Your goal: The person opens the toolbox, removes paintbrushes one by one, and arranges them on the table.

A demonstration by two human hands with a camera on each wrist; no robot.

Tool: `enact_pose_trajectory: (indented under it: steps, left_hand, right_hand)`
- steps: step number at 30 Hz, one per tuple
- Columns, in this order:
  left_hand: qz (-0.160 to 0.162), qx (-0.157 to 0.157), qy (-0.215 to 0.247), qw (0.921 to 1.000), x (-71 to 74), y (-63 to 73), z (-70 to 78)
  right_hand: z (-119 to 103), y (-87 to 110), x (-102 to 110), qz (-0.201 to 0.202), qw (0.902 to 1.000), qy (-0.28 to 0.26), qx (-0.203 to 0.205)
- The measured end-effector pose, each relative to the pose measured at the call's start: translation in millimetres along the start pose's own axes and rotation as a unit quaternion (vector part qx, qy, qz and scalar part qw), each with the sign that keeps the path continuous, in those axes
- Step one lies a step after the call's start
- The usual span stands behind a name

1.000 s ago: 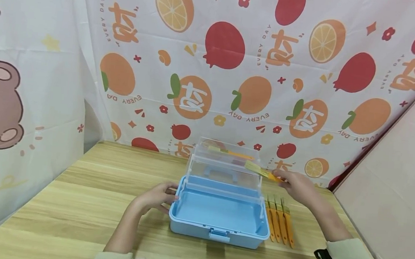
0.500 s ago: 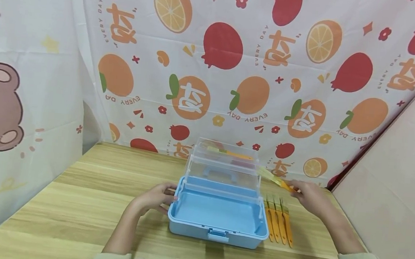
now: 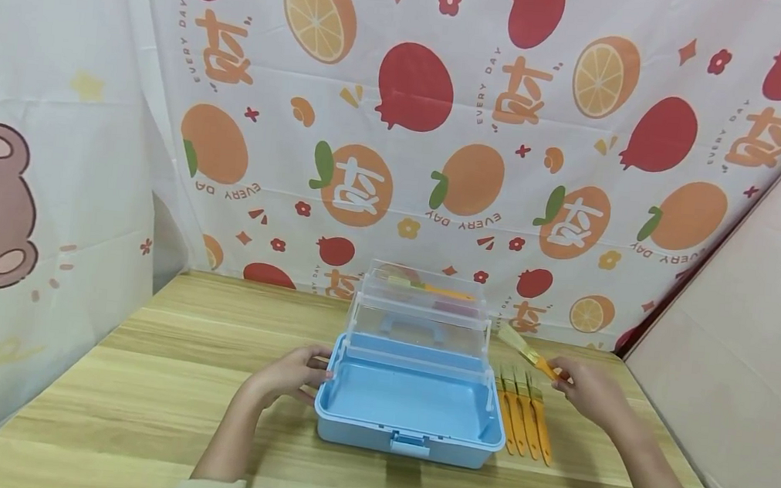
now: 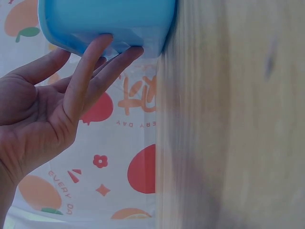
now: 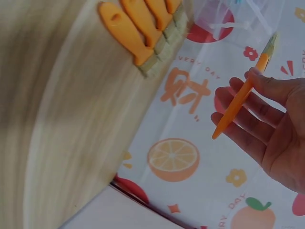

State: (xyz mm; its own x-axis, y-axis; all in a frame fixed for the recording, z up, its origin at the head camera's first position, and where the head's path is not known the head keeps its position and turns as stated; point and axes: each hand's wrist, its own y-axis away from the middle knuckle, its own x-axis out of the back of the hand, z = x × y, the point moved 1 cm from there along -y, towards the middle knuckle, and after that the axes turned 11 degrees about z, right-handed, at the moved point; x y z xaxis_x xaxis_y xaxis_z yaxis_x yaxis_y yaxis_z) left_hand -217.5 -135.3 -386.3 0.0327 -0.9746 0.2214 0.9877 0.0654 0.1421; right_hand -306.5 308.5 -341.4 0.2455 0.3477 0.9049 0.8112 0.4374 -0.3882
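A paintbrush [image 3: 545, 366] with an orange handle and pale bristles is pinched between the thumb and fingers of my right hand [image 3: 590, 393]. It hangs in the air, bristles up and to the left, beyond the row on the table. Fairly straight fingers of my left hand [image 4: 62, 95] touch the left side of an open light-blue plastic box [image 3: 411, 401]. Its clear lid [image 3: 423, 309] stands raised at the back with clear trays. Another orange brush [image 3: 449, 292] shows through the clear plastic. Several similar brushes [image 3: 528, 423] lie side by side against the box's right side.
The wooden table [image 3: 190, 381] reaches back to a fruit-print curtain [image 3: 413, 145]. On the left hangs a white sheet [image 3: 88, 194] with a bear print. A plain pale panel [image 3: 745, 329] closes off the right side.
My right hand has moved right and down, taking the paintbrush away from the clear lid toward the row of brushes. The left hand stays at the box.
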Motion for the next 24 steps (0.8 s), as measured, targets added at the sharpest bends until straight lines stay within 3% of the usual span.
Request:
enact_pose_trajectory:
  steps: [7, 15, 19, 24]
  left_hand:
    - [-0.022, -0.009, 0.002, 0.9997, 1.3, 0.3, -1.3]
    - [-0.02, -0.009, -0.001, 0.9998, 1.7, -0.3, -0.5]
    - [-0.008, -0.001, 0.0, 1.0, -0.1, -0.3, -0.4]
    - [-0.004, 0.001, -0.001, 1.0, -1.3, 0.1, -0.1]
  right_hand:
    - [6, 12.1, -11, -0.021, 0.997, -0.028, -0.068]
    - [10, 21.7, -21, -0.026, 0.9836, -0.089, -0.154]
    - [13, 25.2, -27, -0.028, 0.9741, -0.118, -0.191]
    - [18, 30.4, -34, -0.024, 0.9543, -0.169, -0.245]
